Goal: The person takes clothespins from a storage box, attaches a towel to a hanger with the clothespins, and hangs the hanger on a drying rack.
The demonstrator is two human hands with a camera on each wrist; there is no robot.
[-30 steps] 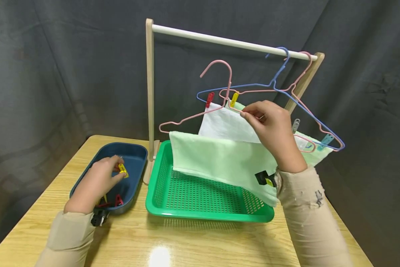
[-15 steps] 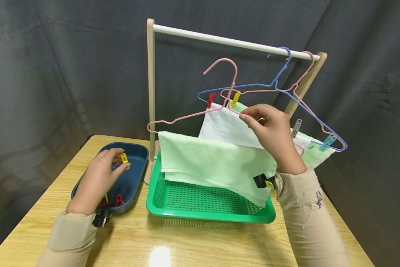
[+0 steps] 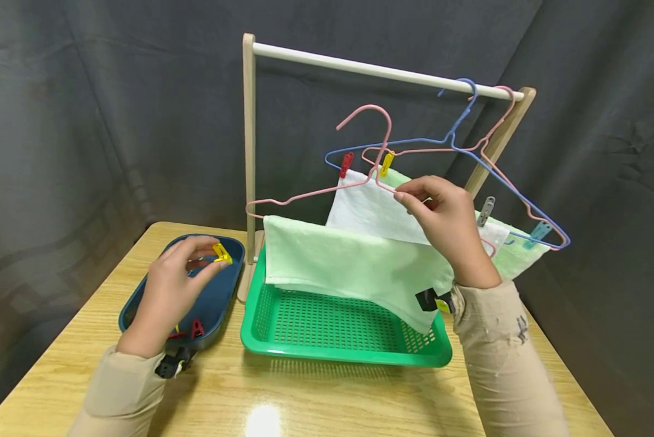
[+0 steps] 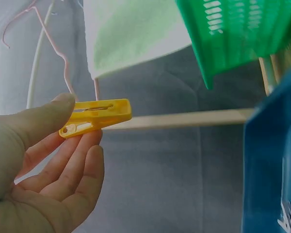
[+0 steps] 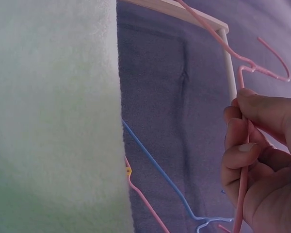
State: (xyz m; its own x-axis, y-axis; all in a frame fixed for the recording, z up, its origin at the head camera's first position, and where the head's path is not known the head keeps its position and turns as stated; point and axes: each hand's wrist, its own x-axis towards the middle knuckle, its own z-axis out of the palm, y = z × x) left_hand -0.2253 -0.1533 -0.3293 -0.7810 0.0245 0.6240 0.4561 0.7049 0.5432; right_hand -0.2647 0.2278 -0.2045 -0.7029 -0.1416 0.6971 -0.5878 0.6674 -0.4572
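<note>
My left hand (image 3: 176,276) pinches a yellow clothespin (image 3: 222,253) between thumb and fingertips, over the blue tub (image 3: 218,321). In the left wrist view the clothespin (image 4: 97,116) lies sideways across the fingertips. My right hand (image 3: 441,209) grips a pink hanger (image 3: 316,192) by its right shoulder, just below the hook. A light green towel (image 3: 343,258) is draped over that hanger's lower bar, above the green basket (image 3: 349,354). The right wrist view shows the thumb and fingers curled round the pink wire (image 5: 241,184), with the towel (image 5: 53,116) at left.
A rack with a white rod (image 3: 360,65) stands behind the basket. On it hang a blue hanger (image 3: 403,141) with a white towel (image 3: 370,209) and a pink hanger (image 3: 496,127) with a green towel, both held by clothespins. A red clothespin (image 3: 197,328) lies in the tub.
My left hand has risen from the tub and moved right with the yellow clothespin. The held hanger's left end swung left, then settled; my right hand keeps its grip.
</note>
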